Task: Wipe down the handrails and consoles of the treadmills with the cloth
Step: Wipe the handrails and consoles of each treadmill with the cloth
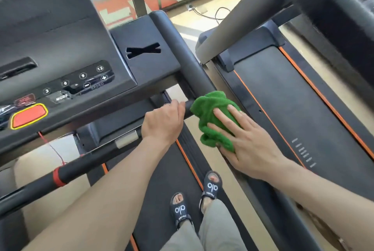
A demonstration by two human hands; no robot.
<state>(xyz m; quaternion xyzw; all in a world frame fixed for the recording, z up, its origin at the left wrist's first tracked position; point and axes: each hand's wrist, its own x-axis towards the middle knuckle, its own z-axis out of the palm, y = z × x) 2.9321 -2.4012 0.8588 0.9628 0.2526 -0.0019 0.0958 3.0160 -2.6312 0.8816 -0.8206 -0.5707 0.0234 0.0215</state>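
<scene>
A crumpled green cloth (212,115) is wrapped over the black right handrail (182,52) of the treadmill I stand on. My right hand (249,143) grips the cloth and the rail under it, fingers spread over the top. My left hand (164,121) grips a short black crossbar just left of the cloth. The dark console (66,64) with speed buttons and a red stop button (29,116) fills the upper left. The rail below the cloth is hidden by my right hand.
A front bar with a red band (58,176) crosses low on the left. A second treadmill (287,96) with orange-edged belt stands close on the right, its grey upright (242,11) leaning overhead. My sandalled feet (194,200) are on the belt. A cable lies on the floor ahead.
</scene>
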